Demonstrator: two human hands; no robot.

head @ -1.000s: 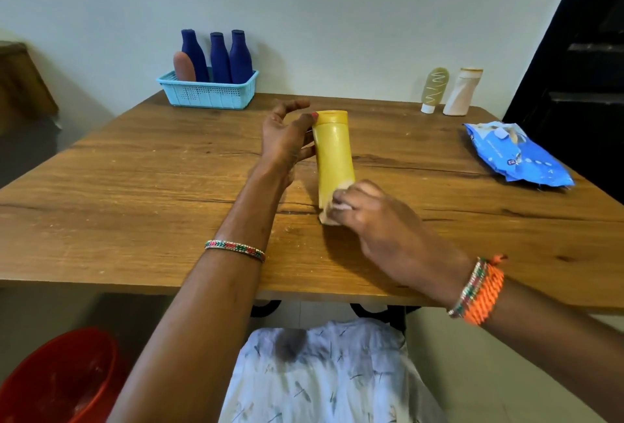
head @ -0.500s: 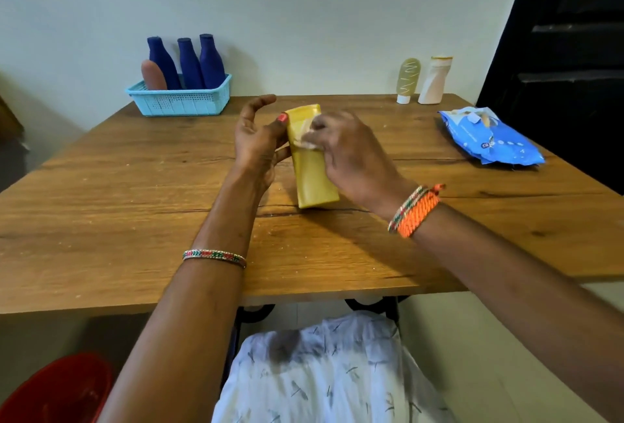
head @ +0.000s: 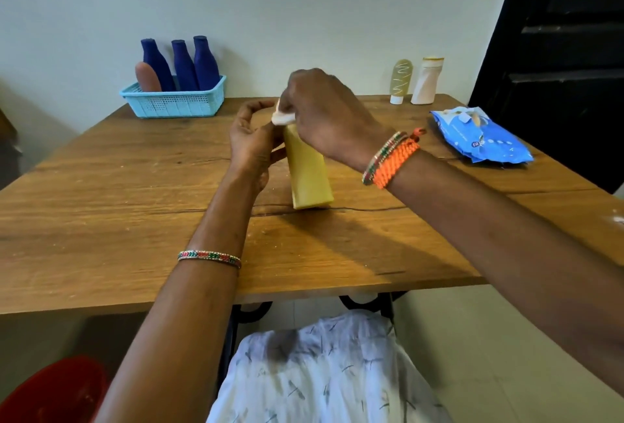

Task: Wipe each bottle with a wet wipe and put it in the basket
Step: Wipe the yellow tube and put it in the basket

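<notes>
Right now the yellow bottle (head: 309, 169) stands mid-table, my left hand (head: 251, 142) curled round its side, my right hand (head: 324, 108) pinching the wet wipe (head: 282, 117) over its cap. Four bottles already sit in the basket (head: 174, 103) (two more (head: 417, 81) wait by the wall).
</notes>
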